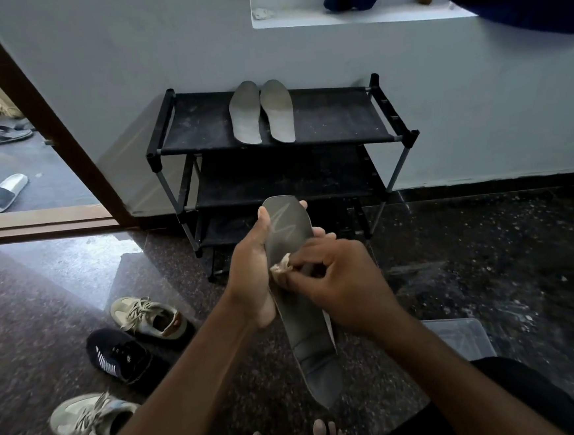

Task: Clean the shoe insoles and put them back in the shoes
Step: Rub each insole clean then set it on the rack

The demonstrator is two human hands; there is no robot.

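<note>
Out in front of the shoe rack [332,117], your left grip [252,271] is wrapped round the dark insole [304,322], held up in the air, while your right grip [345,281] pinches a small cloth [280,269] against its middle. Brace it firmly from behind, wipe in long strokes end to end, and turn the cloth as it soils.

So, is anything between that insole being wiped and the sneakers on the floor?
Nothing visible. The left hand holds the dark insole, the right hand rubs a cloth on it, and the sneakers lie on bare floor to the left.
</note>
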